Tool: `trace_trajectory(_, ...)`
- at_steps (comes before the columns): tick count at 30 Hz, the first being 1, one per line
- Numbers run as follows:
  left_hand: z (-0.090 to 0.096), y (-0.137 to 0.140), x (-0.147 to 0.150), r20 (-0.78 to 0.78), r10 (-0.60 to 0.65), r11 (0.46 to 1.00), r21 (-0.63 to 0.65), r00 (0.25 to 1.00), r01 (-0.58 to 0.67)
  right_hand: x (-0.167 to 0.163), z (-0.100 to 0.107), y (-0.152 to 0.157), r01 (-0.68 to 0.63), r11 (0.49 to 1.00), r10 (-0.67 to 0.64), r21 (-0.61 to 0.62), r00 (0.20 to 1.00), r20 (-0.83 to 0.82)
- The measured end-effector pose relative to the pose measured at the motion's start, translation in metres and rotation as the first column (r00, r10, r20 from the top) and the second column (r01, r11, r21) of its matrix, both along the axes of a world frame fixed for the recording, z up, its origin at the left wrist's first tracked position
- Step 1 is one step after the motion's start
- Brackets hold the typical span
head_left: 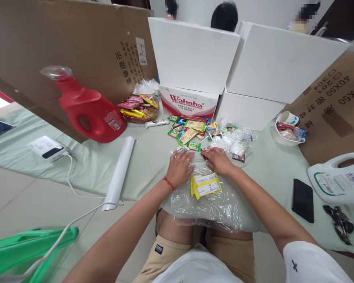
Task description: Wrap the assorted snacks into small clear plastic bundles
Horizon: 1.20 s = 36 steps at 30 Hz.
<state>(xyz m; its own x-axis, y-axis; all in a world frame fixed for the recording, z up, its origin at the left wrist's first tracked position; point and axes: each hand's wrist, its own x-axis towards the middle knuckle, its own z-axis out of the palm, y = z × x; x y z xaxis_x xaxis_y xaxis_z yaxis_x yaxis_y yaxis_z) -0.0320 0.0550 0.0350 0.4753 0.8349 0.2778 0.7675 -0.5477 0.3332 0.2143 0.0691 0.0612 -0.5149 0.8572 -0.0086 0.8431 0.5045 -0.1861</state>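
On the desk [149, 161], near edge: yellow packets [206, 185] lie on or in the clear bag [185, 201].
Left hand [180, 168]: grip loosely spread, palm down.
Right hand [220, 160]: fingers at a red packet [205, 150]; whether my grip pinches it, I cannot tell.
Snack pile [194, 125]: many left loose just beyond my hands.

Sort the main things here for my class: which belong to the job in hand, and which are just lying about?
Seemingly in use:
- clear plastic sheeting
- yellow-edged packets
- pile of wrapped snacks

Probably just lying about:
- red jug
- white jug
- black phone
- white roll
- white cabled device
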Motion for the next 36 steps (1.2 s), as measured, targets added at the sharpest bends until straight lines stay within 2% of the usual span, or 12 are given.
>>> trace_trajectory(4,0.005,0.025,0.02,-0.172,-0.188,0.976,-0.14,0.967,0.165,-0.004,0.002,0.007,-0.104,0.995,0.104,0.003,0.993,0.061)
trace_trajectory(8,0.016,0.026,0.015,-0.191,-0.272,0.953,-0.191,0.943,0.236,0.003,0.016,-0.005,-0.074,0.997,0.074,0.002,0.997,-0.028)
trace_trajectory(11,0.025,0.011,0.007,-0.207,-0.317,0.946,-0.131,0.926,0.295,0.009,0.025,-0.028,-0.047,0.999,0.046,-0.005,0.994,-0.094)
trace_trajectory(14,0.027,-0.011,0.001,-0.263,-0.365,0.93,-0.06,0.893,0.363,0.011,0.025,-0.058,-0.016,1.0,0.016,-0.005,0.999,-0.039)
trace_trajectory(19,0.012,-0.05,-0.007,-0.274,-0.443,0.89,-0.025,0.854,0.454,0.014,0.001,-0.102,-0.133,0.991,0.133,-0.005,0.991,-0.007)
trace_trajectory(23,0.001,-0.076,-0.008,-0.225,-0.436,0.898,-0.04,0.871,0.439,0.018,-0.022,-0.118,-0.115,0.993,0.116,0.014,0.991,-0.065)
trace_trajectory(27,-0.005,-0.09,0.001,-0.26,-0.365,0.928,-0.028,0.894,0.371,0.024,-0.026,-0.134,-0.119,0.992,0.125,0.038,0.968,-0.216)
trace_trajectory(31,-0.008,-0.091,0.006,-0.281,-0.35,0.935,-0.044,0.894,0.352,0.027,-0.021,-0.175,-0.046,0.989,0.084,0.142,0.958,-0.274)
trace_trajectory(36,-0.005,-0.087,0.005,-0.241,-0.376,0.926,-0.074,0.895,0.37,0.019,-0.04,-0.225,-0.106,0.981,0.141,0.164,0.966,-0.218)
